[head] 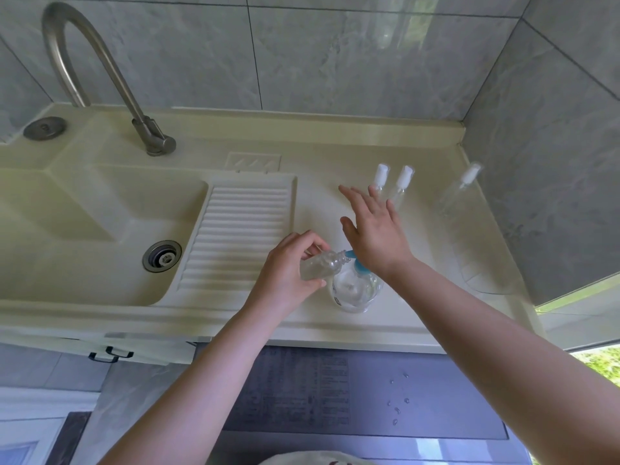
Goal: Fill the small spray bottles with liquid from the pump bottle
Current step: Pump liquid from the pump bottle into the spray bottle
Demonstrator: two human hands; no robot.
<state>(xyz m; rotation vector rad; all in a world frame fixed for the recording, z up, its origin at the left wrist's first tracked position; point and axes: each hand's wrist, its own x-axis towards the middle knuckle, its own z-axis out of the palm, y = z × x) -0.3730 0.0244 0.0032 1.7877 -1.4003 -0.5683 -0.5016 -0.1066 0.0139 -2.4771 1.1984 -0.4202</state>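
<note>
My left hand [288,266] grips a small clear uncapped spray bottle [323,264], tilted with its open neck against the blue spout of the pump bottle [355,290]. The pump bottle is clear, round and holds clear liquid; it stands near the counter's front edge. My right hand [372,229] lies flat with fingers spread, the heel of its palm pressing on the blue pump head [360,266]. Two capped small spray bottles [392,182] stand side by side just beyond my right fingers. A third capped bottle [459,191] stands further right, near the wall.
A cream sink [84,229] with a ribbed washboard [235,229] and a steel faucet [100,68] fills the left. A clear plastic container [483,263] lies at the counter's right end. Grey tiled walls close off the back and right. Water drops sit on the dark appliance top [396,397] below.
</note>
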